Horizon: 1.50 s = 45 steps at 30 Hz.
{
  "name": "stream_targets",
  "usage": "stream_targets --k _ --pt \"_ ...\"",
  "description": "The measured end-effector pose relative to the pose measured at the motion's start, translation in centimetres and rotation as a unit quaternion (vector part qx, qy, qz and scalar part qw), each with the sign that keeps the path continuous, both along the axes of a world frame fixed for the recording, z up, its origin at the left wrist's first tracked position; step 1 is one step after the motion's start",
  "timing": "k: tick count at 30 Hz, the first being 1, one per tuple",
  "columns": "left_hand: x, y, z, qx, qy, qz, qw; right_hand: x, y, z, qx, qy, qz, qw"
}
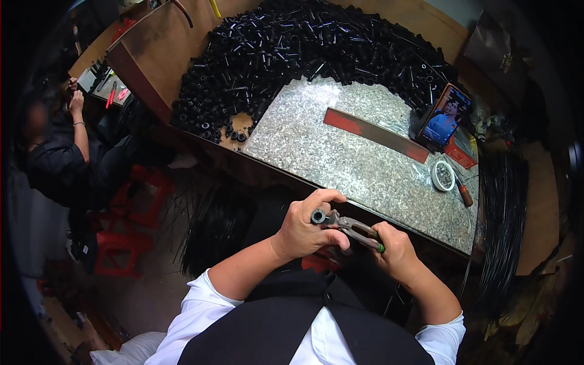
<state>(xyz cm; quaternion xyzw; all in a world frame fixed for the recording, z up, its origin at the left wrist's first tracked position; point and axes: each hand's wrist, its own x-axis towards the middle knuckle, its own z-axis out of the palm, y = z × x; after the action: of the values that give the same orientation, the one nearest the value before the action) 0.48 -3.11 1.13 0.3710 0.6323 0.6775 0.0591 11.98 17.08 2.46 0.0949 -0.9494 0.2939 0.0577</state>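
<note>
1. Currently, left hand [302, 226] holds black tubular part [318, 216], just before the desk [316, 152].
2. Right hand [396, 248] grips pliers [360, 230] by the handles, pliers' head at the part.
3. Black pieces [292, 45] heap along desk's far side; phone [446, 115] at right.

Left forearm [246, 266] comes in from 7 o'clock, aimed at 2; right forearm [435, 295] from between 4 and 5, aimed between 10 and 11. Left hand [300, 224] just off centre at 5–6, gripping, index finger and thumb [338, 238] both reaching toward 3, gap between. Right hand [395, 248] at 4, fingers wrapped in firm grip. Hands near each other, apart.
</note>
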Motion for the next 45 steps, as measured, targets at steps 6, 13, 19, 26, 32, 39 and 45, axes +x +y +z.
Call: stream_targets --k 6,13,19,26,32,39,45 --pt "-0.3 -0.4 -0.7 -0.025 -0.013 0.000 1.000 -0.1 3.7 1.6 0.141 0.185 -0.116 0.966" --pt "0.0 -0.6 -0.6 -0.001 -0.061 -0.064 0.996 0.1 12.8 3.7 0.193 0.071 -0.276 0.939" --pt "0.2 -0.7 -0.5 0.002 -0.073 -0.086 0.994 -2.5 15.8 4.7 0.276 -0.089 -0.324 0.900" --pt "0.6 -0.4 -0.1 0.015 -0.104 -0.069 0.992 -4.1 16.7 4.0 0.304 -0.107 -0.299 0.898" --pt "0.5 -0.2 -0.3 0.012 -0.098 -0.069 0.993 -4.5 15.9 4.7 0.304 -0.104 -0.287 0.903" --pt "0.3 -0.1 -0.5 0.007 -0.098 -0.071 0.993 -4.5 15.9 4.5 0.259 -0.091 -0.320 0.907" --pt "0.2 -0.1 -0.6 0.004 -0.095 -0.071 0.993 -4.5 16.2 3.7 0.229 -0.039 -0.332 0.914"
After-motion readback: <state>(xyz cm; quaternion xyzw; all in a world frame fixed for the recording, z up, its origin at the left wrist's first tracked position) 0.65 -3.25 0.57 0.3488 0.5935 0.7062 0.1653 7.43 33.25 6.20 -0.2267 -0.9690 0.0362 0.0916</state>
